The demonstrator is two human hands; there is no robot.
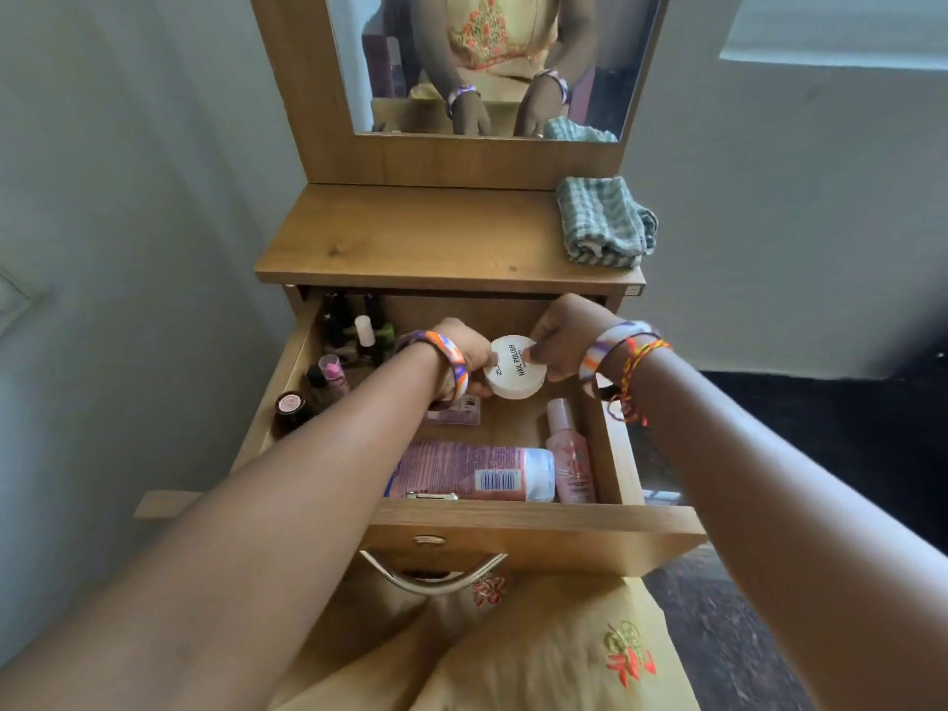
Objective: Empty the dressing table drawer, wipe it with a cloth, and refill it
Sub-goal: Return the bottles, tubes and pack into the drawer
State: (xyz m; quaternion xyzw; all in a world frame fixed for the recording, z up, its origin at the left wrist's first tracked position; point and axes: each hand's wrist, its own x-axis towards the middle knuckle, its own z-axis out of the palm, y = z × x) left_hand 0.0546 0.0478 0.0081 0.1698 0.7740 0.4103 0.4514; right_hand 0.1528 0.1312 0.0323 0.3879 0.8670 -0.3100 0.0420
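Over the open drawer (518, 526), both hands (469, 354) (561, 333) grip a white tub (514, 369); bottles (472, 472) lie inside.

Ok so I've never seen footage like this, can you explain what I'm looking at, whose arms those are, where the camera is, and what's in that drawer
There is no machine here. The camera sits on a person's head and looks forward and down, so the two arms reaching in from the bottom are that person's own. The wide lens bends the edges.

They stand at a wooden dressing table with a mirror, which reflects their hands. A folded green checked cloth lies on the top, at the right.

The drawer is pulled open. Inside are nail polish bottles along the left side, a large pink bottle lying near the front, and a smaller pink bottle beside it.

The left hand and right hand together hold a round white tub labelled nail polish, above the drawer.
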